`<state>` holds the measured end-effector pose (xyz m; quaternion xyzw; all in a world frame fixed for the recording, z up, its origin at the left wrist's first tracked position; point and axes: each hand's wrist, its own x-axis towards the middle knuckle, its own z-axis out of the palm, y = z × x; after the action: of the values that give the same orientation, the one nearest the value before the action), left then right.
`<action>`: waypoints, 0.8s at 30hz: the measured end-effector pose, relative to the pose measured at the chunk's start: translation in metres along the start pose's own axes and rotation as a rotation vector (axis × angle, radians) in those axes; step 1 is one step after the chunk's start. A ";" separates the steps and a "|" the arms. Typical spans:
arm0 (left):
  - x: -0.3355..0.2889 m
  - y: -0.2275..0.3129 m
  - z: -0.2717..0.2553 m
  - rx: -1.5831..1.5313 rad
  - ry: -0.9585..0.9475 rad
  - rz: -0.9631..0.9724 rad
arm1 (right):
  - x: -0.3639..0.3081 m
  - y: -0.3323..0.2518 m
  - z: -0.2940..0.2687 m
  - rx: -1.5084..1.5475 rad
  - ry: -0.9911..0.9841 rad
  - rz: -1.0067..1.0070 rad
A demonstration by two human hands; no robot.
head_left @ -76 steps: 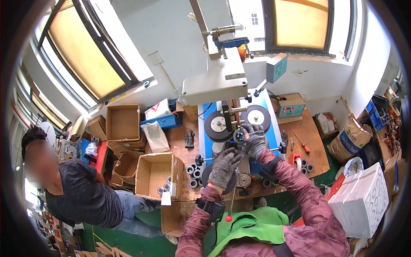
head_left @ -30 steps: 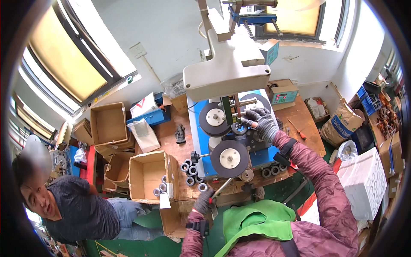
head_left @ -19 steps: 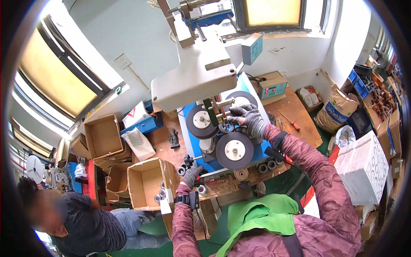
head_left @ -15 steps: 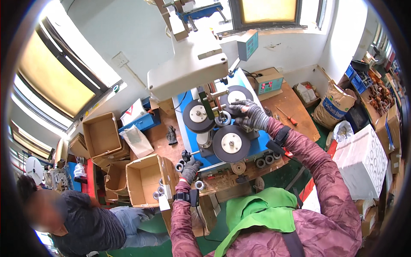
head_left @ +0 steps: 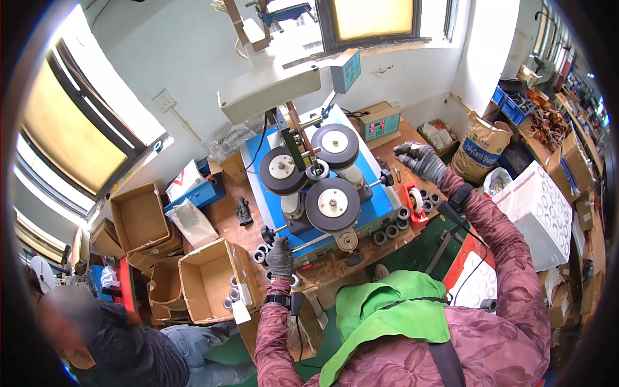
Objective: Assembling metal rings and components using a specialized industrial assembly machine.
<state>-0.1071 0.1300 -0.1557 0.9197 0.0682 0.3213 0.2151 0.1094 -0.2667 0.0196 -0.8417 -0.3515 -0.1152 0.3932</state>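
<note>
One ring [head_left: 317, 172] sits among three black wheels [head_left: 332, 204] — well left of the right hand [head_left: 422, 162], beyond the left hand [head_left: 281, 259]. Whether either hand grips anything, I can't tell.

Bulky tan sack [head_left: 480, 149] at right. Socket [head_left: 164, 100] on pale wall [head_left: 164, 48], between two windows [head_left: 84, 145]. Lower left: person [head_left: 145, 351], dark shirt [head_left: 122, 335], blue jeans [head_left: 200, 351].

Machine [head_left: 332, 202] sits on the bench [head_left: 225, 226], carton [head_left: 209, 284] w/ rings [head_left: 234, 294] inside to its left, control box [head_left: 380, 126] back right.
</note>
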 end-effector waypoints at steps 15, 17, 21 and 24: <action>-0.004 0.024 -0.057 -0.453 0.023 -0.437 | 0.160 -0.225 -0.035 0.473 0.165 -0.300; -0.010 0.025 -0.066 -0.413 0.066 -0.429 | 0.174 -0.225 -0.023 0.607 0.110 -0.287; -0.021 0.039 -0.094 -0.469 0.131 -0.484 | 0.172 -0.226 -0.034 0.452 0.228 -0.357; -0.034 0.033 -0.111 -0.414 0.198 -0.461 | 0.162 -0.207 -0.035 0.424 0.229 -0.364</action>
<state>-0.2029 0.1301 -0.0820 0.7809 0.2283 0.3592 0.4571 0.0887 -0.1197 0.2386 -0.6457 -0.4661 -0.2022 0.5701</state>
